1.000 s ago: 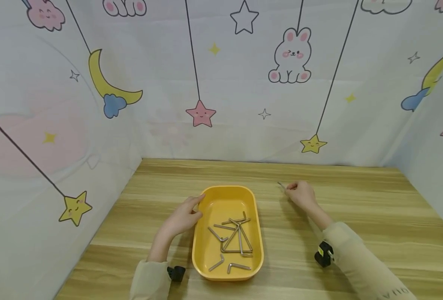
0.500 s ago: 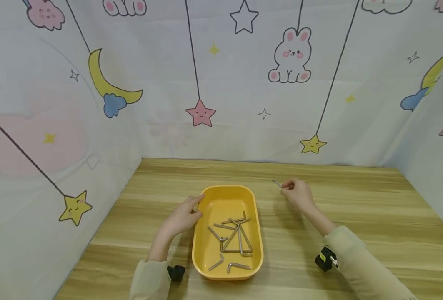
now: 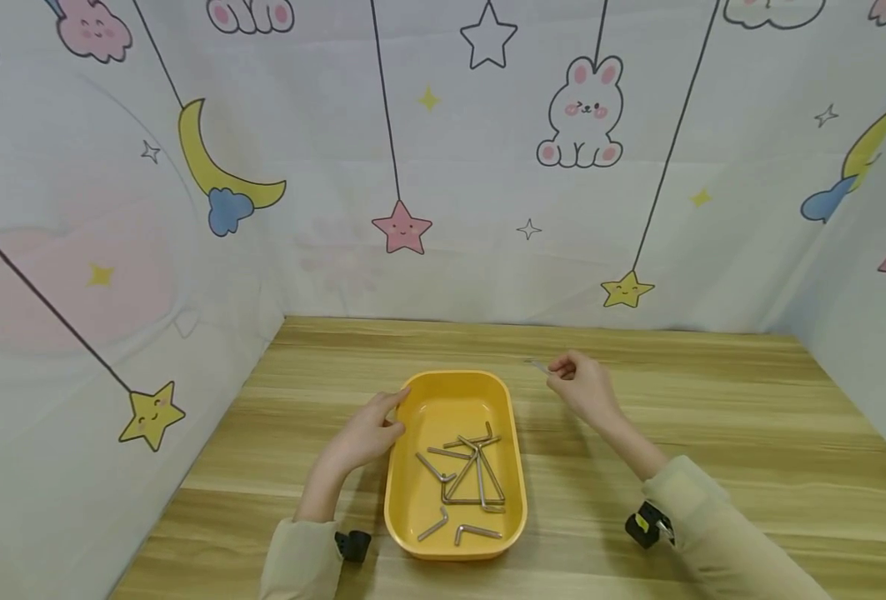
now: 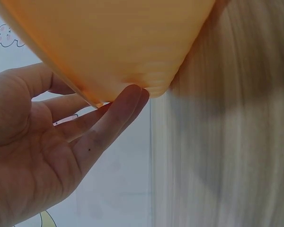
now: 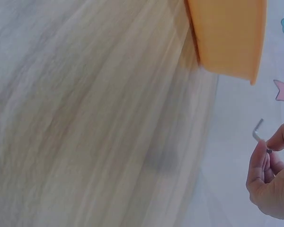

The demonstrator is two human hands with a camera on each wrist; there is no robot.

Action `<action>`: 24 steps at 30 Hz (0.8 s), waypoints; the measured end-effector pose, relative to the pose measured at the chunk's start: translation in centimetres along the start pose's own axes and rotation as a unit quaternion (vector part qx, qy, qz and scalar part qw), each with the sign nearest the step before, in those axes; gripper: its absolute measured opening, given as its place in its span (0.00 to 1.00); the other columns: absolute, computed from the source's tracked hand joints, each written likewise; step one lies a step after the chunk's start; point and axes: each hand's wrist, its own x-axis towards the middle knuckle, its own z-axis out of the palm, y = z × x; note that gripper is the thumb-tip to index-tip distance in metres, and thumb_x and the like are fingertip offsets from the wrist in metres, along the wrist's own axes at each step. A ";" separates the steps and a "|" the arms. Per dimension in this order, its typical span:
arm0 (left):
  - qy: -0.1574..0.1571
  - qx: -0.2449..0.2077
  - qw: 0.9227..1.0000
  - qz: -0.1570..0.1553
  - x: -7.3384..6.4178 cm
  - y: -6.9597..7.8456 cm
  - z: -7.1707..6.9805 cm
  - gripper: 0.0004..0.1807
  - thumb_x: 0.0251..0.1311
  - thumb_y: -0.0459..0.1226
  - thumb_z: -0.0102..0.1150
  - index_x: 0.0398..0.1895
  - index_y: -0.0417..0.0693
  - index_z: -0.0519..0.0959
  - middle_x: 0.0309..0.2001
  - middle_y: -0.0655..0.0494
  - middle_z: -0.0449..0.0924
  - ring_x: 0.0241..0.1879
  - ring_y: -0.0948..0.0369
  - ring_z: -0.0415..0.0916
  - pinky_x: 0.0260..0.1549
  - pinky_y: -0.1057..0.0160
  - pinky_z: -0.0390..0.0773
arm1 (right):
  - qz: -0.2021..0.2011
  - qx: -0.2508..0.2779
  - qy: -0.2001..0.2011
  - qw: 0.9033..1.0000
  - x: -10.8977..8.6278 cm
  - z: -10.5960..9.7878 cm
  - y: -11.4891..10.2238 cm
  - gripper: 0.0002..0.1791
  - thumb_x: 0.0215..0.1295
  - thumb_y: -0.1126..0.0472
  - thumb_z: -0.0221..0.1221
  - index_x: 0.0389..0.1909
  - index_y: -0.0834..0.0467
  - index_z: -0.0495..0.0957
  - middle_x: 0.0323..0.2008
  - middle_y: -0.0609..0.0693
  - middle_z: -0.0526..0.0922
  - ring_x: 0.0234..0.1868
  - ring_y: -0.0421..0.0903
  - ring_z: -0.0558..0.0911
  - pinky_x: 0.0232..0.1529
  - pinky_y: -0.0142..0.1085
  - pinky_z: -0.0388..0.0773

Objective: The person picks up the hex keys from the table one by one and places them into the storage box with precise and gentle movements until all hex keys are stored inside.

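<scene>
A yellow plastic bin (image 3: 453,546) sits on the wooden table with several L-shaped hex keys (image 3: 480,531) loose inside. At its far left corner my left hand (image 3: 363,433) holds the rim, thumb and index finger at the top edge. In the left wrist view, other fingers (image 4: 125,106) lie against the bin's outer wall. Right of the bin, above the table, my right hand (image 3: 583,387) pinches one hex key (image 5: 257,130) between thumb and fingertips. The key's bent end points left; its other end is mostly hidden in the fingers.
The wooden table (image 3: 750,433) runs back to white cloth walls (image 3: 473,283) printed with stars, moons and a rabbit. Black wrist cameras (image 3: 645,525) are worn on both forearms, beside pale sleeves.
My right hand has moved left and slightly away with the hex key, nearer the bin's far right corner. The left hand and the bin have stayed put.
</scene>
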 end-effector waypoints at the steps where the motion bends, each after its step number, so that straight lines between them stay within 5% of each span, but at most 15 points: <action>1: -0.001 -0.001 1.000 0.001 0.0 0.0 0.0 0.31 0.63 0.31 0.48 0.71 0.42 0.62 0.64 0.40 0.68 0.48 0.49 0.78 0.43 0.56 0.80 | -0.003 0.001 0.002 1.000 0.0 0.1 -0.2 0.10 0.56 0.67 0.55 0.38 0.64 0.79 0.34 0.58 0.82 0.36 0.49 0.81 0.37 0.35 0.77; 24: 0.005 -0.007 1.000 -0.005 0.2 -0.2 0.1 0.31 0.62 0.31 0.49 0.71 0.43 0.62 0.64 0.41 0.68 0.48 0.50 0.78 0.41 0.57 0.80 | -0.048 0.053 0.019 0.997 -0.9 0.8 -4.5 0.07 0.57 0.69 0.56 0.36 0.63 0.80 0.33 0.56 0.82 0.34 0.45 0.78 0.36 0.26 0.76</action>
